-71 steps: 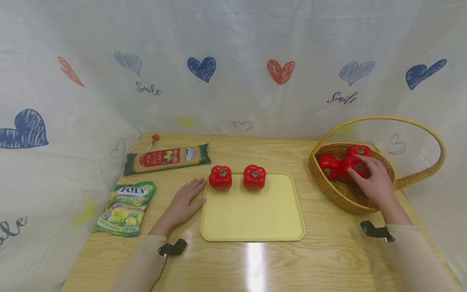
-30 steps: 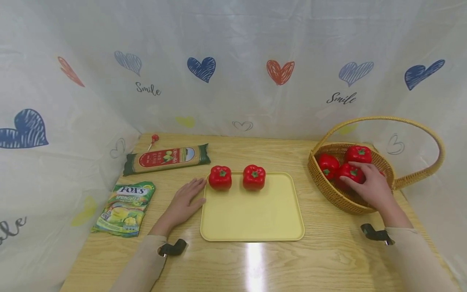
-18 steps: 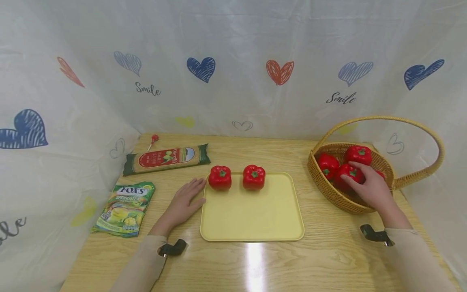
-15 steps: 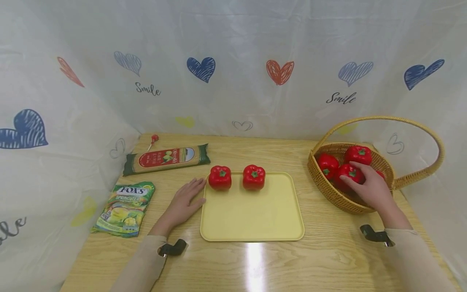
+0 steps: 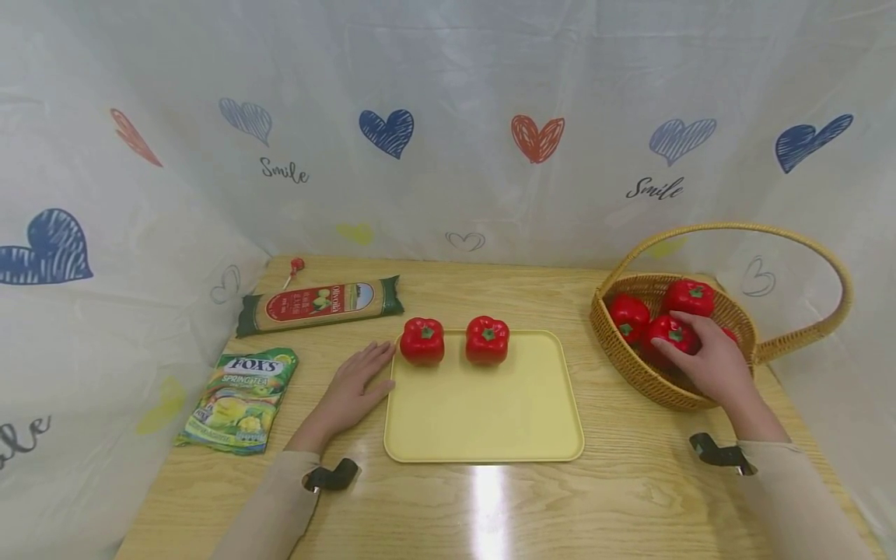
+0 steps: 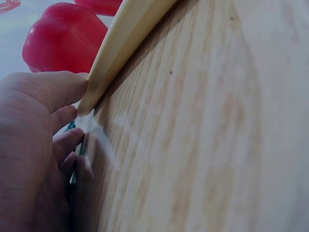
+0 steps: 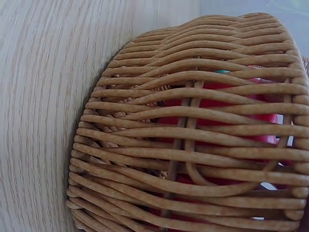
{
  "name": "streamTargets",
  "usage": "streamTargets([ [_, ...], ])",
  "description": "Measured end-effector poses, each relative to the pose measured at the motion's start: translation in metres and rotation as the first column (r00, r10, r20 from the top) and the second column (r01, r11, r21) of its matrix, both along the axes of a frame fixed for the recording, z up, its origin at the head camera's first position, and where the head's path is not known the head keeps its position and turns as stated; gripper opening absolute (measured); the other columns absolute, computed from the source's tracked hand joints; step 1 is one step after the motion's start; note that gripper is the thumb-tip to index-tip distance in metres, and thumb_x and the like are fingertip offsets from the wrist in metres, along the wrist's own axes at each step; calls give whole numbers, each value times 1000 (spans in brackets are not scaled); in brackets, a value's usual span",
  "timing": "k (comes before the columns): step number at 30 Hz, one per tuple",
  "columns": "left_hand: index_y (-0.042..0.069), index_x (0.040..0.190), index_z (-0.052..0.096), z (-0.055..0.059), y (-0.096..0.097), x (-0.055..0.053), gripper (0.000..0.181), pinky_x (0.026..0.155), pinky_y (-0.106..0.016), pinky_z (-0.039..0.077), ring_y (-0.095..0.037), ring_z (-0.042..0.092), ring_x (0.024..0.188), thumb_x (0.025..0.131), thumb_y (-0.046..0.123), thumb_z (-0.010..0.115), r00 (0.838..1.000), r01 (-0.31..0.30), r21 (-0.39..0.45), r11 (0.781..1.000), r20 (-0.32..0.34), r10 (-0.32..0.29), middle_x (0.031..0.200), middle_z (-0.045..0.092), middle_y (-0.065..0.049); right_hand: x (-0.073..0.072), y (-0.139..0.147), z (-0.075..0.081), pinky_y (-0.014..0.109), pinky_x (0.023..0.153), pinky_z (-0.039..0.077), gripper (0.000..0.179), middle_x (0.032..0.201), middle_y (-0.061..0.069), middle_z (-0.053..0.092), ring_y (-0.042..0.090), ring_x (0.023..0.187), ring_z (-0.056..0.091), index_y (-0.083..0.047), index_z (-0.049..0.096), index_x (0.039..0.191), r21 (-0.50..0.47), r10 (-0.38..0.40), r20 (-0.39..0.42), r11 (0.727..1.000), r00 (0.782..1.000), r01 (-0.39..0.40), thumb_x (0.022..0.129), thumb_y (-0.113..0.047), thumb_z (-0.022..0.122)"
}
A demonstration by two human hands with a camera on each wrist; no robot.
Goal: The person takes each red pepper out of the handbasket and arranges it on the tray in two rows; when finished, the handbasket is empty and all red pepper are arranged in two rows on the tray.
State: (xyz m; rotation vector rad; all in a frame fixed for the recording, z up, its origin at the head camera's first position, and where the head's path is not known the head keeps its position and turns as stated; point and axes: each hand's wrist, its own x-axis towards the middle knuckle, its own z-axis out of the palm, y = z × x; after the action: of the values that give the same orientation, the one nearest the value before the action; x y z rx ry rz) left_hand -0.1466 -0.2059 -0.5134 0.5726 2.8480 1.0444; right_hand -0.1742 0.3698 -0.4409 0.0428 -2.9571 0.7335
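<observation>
Red pepper [image 5: 669, 328] in right hand [image 5: 717, 359], inside basket [image 5: 645, 379]

Roundish, no evident long axis. I grasp it from four o'clock. A second pepper [image 5: 630, 313] sits at ten, a third pepper [image 5: 686, 295] at one. Past the basket wall, the tray [image 5: 490, 416] lies toward half past eight, near half bare. My left hand [image 5: 353, 389], released, touches the tray's nine-o'clock edge.

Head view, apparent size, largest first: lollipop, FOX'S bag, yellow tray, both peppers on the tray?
1. Yellow tray
2. FOX'S bag
3. Left pepper and right pepper: look alike, so not ranked
4. Lollipop
</observation>
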Motion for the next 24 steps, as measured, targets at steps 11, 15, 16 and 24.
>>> streamTargets([
  [11,9,158,38,-1,-1,-1,63,125,-52,12,-34,22,154,102,30,60,1000,10,-7,1000,-16,-10,164,34,-11,2,-1,2,76,96,39,68,140,35,47,55,123,45,1,48,145,-12,-1,-42,1000,999,0,97,-42,69],
  [15,9,158,38,-1,-1,-1,63,125,-52,12,-34,22,154,102,31,60,1000,10,-6,1000,-16,-10,163,34,-11,3,0,2,77,96,38,67,140,36,47,56,124,43,1,47,146,-21,-3,-59,1000,998,2,97,-40,69],
  [16,9,157,38,-1,-1,-1,63,125,-52,12,-34,22,153,102,31,60,1000,10,-6,1000,-18,-10,163,34,-11,3,0,2,77,95,39,67,140,36,47,55,124,43,1,48,146,-23,-4,-67,1000,998,2,97,-40,69],
  [24,8,157,39,-2,-1,-1,63,125,-51,12,-34,22,154,103,31,60,1000,13,-7,1000,-19,-13,163,34,-11,7,1,3,76,93,41,63,139,35,46,53,122,44,2,50,143,-45,-6,-122,999,992,0,96,-35,71],
])
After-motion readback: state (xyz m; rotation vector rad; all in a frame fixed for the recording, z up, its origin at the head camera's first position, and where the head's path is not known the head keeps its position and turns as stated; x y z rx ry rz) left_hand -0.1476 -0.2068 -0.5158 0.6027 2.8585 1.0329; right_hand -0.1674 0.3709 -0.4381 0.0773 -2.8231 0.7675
